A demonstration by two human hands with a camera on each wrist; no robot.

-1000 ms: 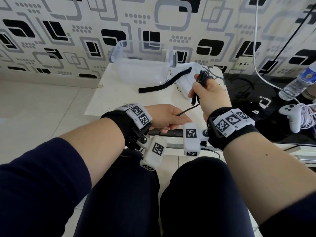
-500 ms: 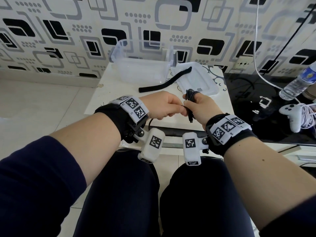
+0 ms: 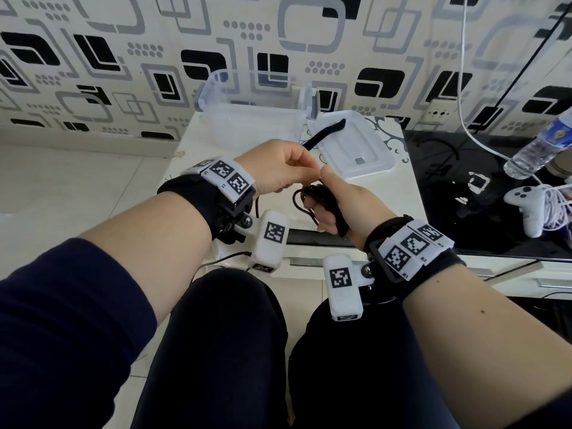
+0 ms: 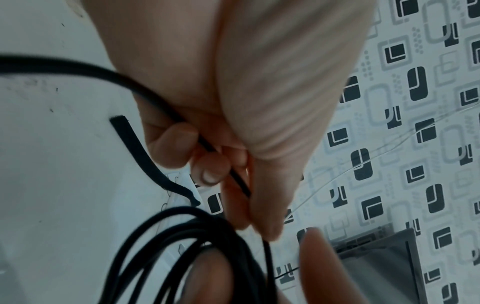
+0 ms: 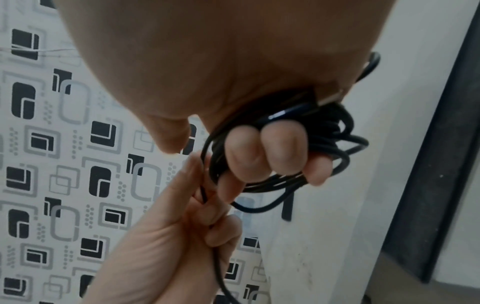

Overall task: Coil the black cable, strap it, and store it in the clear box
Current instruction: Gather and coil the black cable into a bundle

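Note:
The black cable [image 3: 320,193] is wound in several loops around the curled fingers of my right hand [image 3: 322,209], held over the white table's [image 3: 216,150] front edge. My left hand [image 3: 305,178] sits just above it and pinches the loose strand of the cable [image 4: 235,179]. In the right wrist view the coil [image 5: 337,131] hangs over my fingers [image 5: 267,150] with a connector tucked against the palm. A black strap [image 3: 328,131] lies partly on the lid [image 3: 371,150]. The clear box [image 3: 253,119] stands open behind.
The cable's free tail [image 3: 223,258] drops below my left wrist toward my lap. To the right a black glass surface [image 3: 464,187] holds a white game controller [image 3: 526,202] with white cord and a water bottle [image 3: 538,147]. A patterned wall stands behind.
My hands came together from apart. The right hand dropped from the lid toward the table's edge, and the left hand rose above it with the strand, adding to the coil.

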